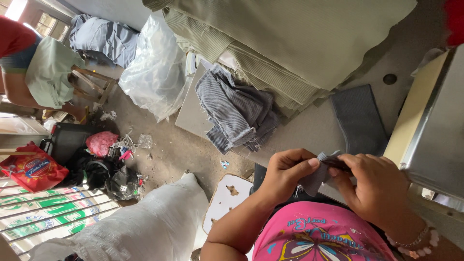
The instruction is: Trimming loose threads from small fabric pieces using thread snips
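From the head view, I see my left hand (pixel 285 171) and right hand (pixel 377 186) both pinching a small grey cloth piece (pixel 323 170), held between them above the worktop (pixel 314 130). I think the fingers (pixel 304 164) should grip near the edges and keep the cloth flat. A pile of grey pieces (pixel 237 113) lies well apart.

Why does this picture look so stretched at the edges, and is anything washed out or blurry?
Head view: the wide lens bends the edges, so the metal cabinet leans. Daylight glares off the clear plastic bag. The left hand, right hand and grey fabric piece are evenly lit and fairly sharp; shadows are soft.
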